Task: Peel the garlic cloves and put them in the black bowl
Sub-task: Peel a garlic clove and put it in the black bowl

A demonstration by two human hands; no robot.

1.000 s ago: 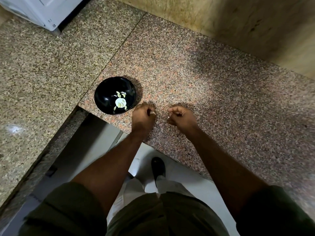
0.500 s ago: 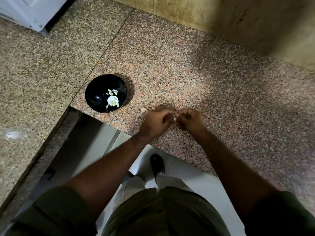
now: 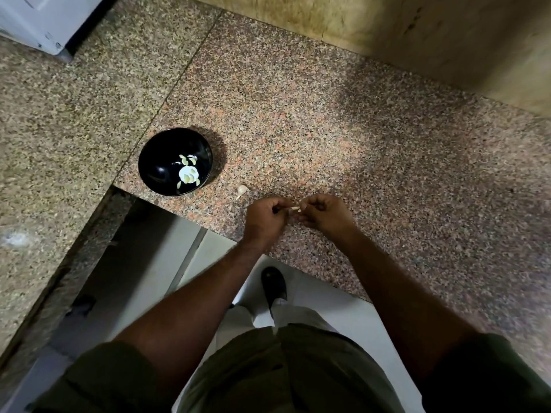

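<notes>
Only a pale sliver of clove [image 3: 295, 208] visible between the curled fingers of left hand [image 3: 266, 220] and right hand [image 3: 323, 212]; rest buried in the grip, skin on or off impossible to tell. Fingertips tucked under, hidden. Peeled pieces in bowl [image 3: 155, 162] too small and glare-washed to count. Loose clove [image 3: 242, 190] on counter [image 3: 328, 138] tiny, peel state unclear. White appliance [image 3: 35, 22] cut off at top-left corner. Shoe [image 3: 273, 283] partly covered by trouser leg. Both sleeves cropped by bottom edge, right one blurred
</notes>
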